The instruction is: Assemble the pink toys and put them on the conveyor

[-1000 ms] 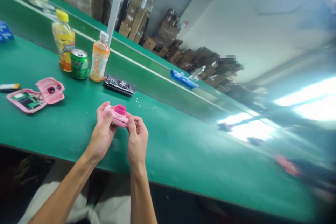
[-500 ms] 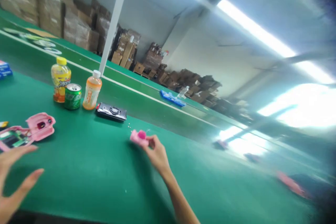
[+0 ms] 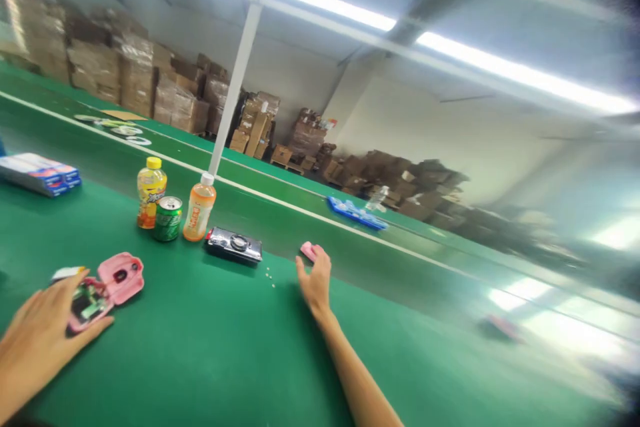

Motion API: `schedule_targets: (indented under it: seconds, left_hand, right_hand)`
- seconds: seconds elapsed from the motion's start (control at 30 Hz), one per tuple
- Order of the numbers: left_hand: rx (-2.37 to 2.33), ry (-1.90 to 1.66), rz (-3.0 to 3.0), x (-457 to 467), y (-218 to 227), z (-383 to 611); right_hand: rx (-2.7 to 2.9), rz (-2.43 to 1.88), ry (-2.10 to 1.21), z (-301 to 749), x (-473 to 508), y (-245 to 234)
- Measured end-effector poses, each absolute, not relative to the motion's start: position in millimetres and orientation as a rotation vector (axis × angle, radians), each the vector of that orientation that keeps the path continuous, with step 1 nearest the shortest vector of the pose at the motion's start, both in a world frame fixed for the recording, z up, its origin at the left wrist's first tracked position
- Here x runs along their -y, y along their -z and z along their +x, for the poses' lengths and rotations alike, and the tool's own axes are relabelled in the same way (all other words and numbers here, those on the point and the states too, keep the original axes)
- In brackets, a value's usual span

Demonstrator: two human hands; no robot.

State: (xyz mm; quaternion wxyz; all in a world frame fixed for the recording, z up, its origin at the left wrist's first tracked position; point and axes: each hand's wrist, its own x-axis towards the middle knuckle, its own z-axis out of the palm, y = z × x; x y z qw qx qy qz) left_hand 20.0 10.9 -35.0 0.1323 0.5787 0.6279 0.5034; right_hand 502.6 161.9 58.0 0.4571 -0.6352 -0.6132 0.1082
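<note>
At the left, my left hand (image 3: 43, 340) curls round a pink plastic case (image 3: 123, 280), thumb along its near edge and fingers at its far side. The case lies folded open, a green circuit board showing in one half and dark round parts in the other. A white and yellow item (image 3: 69, 273) shows behind my left fingers. My right hand (image 3: 316, 283) reaches out to the far edge of the green table, thumb and fingers apart. Just beyond its fingertips is a small pink plastic part (image 3: 309, 251); whether they touch it I cannot tell.
A yellow-capped bottle (image 3: 151, 193), a green can (image 3: 167, 219), an orange bottle (image 3: 199, 208) and a black, shiny device (image 3: 234, 245) stand or lie beyond my hands. Tiny white bits (image 3: 270, 276) lie nearby. Blue-white boxes (image 3: 43, 173) are far left; a blue tray (image 3: 356, 213) is across.
My right hand has carried the pink part farther out and right, and its fingers have spread. My left hand has closed round the open pink case. The view has shifted left and up.
</note>
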Motion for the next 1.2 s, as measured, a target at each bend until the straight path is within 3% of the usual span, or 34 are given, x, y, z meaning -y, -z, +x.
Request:
schedule_targets:
  seconds: [0.13,0.27,0.4,0.5,0.67,0.8,0.87,1.0,1.2]
  left_hand:
    - [-2.14,-1.155,1.969,-2,31,47]
    - [-2.292,-1.083,2.144,33,23,135]
    - [-2.166,-1.167,2.223,76,24,195]
    - [-1.967,-1.202,2.196,78,27,180]
    - [-1.57,-0.927,2.432,29,20,127]
    - [-1.366,-0.844,2.296,14,6,126]
    - [-1.319,-0.915,2.119,20,3,132]
    - [-1.255,-1.071,1.665,35,4,146]
    - [-1.165,-1.275,0.797,44,-9,167]
  right_hand:
    - [1.891,-1.273,-0.689,410,-97,-35]
    - [2.008,-1.126,-1.123,352,-52,-27]
    - [1.939,-1.153,-1.349,367,-33,-33]
    - [1.847,-1.242,-1.396,399,-22,-38]
    - [1.782,-1.361,-1.229,430,-10,-47]
    - [1.816,-1.364,-0.441,412,8,-57]
    - [1.934,-1.23,-0.203,388,20,-58]
    - [2.179,-1.0,-0.168,338,32,-41]
    - [1.976,-0.885,-0.177,328,33,-18]
